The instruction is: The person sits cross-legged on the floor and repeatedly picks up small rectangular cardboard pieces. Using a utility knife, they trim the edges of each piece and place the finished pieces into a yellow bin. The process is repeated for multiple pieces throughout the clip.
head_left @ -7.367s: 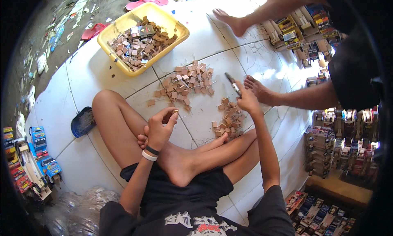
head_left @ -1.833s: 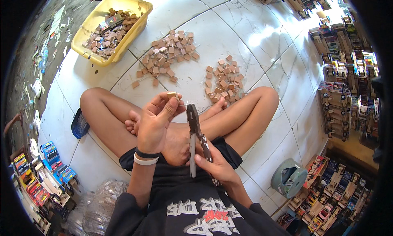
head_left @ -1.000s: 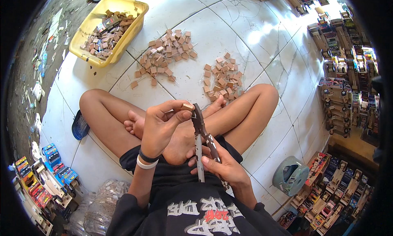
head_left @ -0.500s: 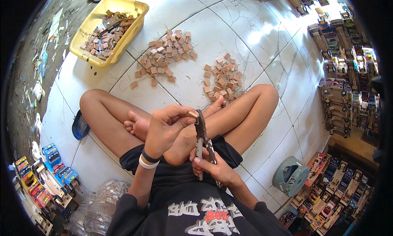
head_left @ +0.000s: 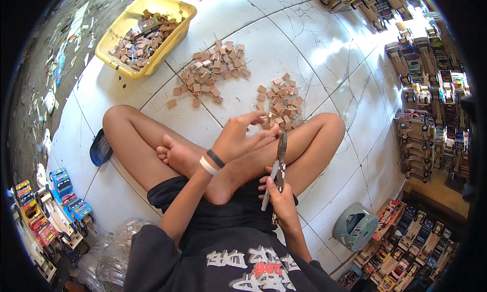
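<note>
Over my crossed legs, my left hand [head_left: 246,136] has its fingers spread, just short of the smaller pile of wooden blocks [head_left: 279,100]; I see nothing gripped in it. My right hand [head_left: 281,198] is wrapped round the handles of a pair of worn pliers [head_left: 280,159], dark with pale patches, their jaws pointing away from me and close to the left fingertips. Farther left on the tiles lies a larger pile of small wooden blocks [head_left: 213,69] with thin pale pins sticking out.
A yellow basin [head_left: 180,32] of wooden pieces stands at the far left. Wooden toy trucks are stacked on the right [head_left: 416,124] and at lower left [head_left: 68,193]. A green ring-shaped spool [head_left: 355,226], clear plastic bags [head_left: 114,256] and a blue sandal [head_left: 100,149] lie around me.
My left hand has let go of a small wooden block and moved right and forward toward the smaller pile, its fingers opening. The pliers in my right hand have shifted right.
</note>
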`<move>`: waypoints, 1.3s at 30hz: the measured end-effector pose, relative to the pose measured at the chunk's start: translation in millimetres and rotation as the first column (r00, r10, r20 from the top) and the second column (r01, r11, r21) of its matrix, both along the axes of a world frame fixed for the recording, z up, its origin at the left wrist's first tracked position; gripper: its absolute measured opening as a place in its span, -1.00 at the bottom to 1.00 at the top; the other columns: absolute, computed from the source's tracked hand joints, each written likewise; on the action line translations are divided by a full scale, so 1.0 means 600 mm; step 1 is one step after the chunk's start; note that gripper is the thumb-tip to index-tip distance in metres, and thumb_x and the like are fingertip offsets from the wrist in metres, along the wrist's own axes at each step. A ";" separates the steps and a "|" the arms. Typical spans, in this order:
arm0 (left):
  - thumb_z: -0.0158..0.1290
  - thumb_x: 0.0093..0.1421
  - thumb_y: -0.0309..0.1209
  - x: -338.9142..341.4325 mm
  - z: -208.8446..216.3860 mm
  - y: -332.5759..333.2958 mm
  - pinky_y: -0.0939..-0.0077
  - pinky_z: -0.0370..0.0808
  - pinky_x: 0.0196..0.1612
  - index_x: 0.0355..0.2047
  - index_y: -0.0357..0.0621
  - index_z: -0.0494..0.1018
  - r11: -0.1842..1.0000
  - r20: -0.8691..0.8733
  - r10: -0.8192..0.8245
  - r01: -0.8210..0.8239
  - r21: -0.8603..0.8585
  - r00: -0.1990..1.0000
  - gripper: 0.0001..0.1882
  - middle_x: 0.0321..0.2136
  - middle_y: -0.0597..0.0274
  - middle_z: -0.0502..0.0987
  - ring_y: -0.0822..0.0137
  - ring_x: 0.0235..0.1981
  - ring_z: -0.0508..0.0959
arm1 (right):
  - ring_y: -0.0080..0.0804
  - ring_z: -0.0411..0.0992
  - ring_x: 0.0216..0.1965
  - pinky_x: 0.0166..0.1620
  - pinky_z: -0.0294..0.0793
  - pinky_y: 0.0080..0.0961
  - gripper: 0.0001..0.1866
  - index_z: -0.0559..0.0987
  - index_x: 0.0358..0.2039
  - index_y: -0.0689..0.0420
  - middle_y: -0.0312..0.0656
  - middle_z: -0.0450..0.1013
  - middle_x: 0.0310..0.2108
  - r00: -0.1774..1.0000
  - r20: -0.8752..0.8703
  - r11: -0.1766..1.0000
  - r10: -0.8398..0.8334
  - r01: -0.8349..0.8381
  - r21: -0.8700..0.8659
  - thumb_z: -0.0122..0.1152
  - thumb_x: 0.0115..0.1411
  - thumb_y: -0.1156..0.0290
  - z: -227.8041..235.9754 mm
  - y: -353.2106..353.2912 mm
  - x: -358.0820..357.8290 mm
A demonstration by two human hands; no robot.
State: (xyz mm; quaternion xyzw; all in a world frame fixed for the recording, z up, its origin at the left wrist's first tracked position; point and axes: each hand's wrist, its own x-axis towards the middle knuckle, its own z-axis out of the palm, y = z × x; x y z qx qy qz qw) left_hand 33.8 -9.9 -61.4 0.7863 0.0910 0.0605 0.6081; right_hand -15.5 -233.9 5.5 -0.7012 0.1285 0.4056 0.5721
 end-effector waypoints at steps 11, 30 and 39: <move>0.22 0.13 -0.62 0.039 -0.096 0.158 0.16 0.57 -0.01 -0.26 -0.14 0.67 0.654 -0.118 0.236 -0.068 0.754 0.964 -0.83 -0.18 0.10 0.61 0.00 -0.09 0.59 | -0.39 0.52 0.02 0.01 0.59 -0.40 -0.34 0.22 0.48 0.27 -0.14 0.52 0.02 0.999 -0.032 0.998 0.029 -0.027 0.060 0.10 0.55 0.16 0.016 0.007 0.016; 0.39 0.09 -0.62 -0.050 0.088 0.030 0.56 0.62 -0.32 -0.17 -0.19 0.69 0.951 0.095 0.268 -0.279 0.130 0.959 -0.73 -0.37 0.16 0.72 0.41 -0.40 0.70 | -0.58 0.39 -0.25 -0.11 0.41 -0.56 -0.78 0.49 0.05 0.22 -0.32 0.45 -0.24 0.921 0.242 0.951 0.305 -0.307 -0.029 0.17 0.49 0.42 0.044 0.043 0.020; 0.33 0.11 -0.66 -0.052 0.104 0.017 0.41 0.60 -0.31 -0.23 -0.19 0.66 0.948 0.176 0.223 -0.255 0.190 0.959 -0.79 -0.33 0.17 0.65 0.22 -0.33 0.67 | -0.60 0.30 -0.33 -0.19 0.36 -0.56 -0.77 0.48 0.08 0.22 -0.35 0.40 -0.31 0.925 0.234 0.954 0.299 -0.299 -0.038 0.18 0.48 0.43 0.068 0.051 0.022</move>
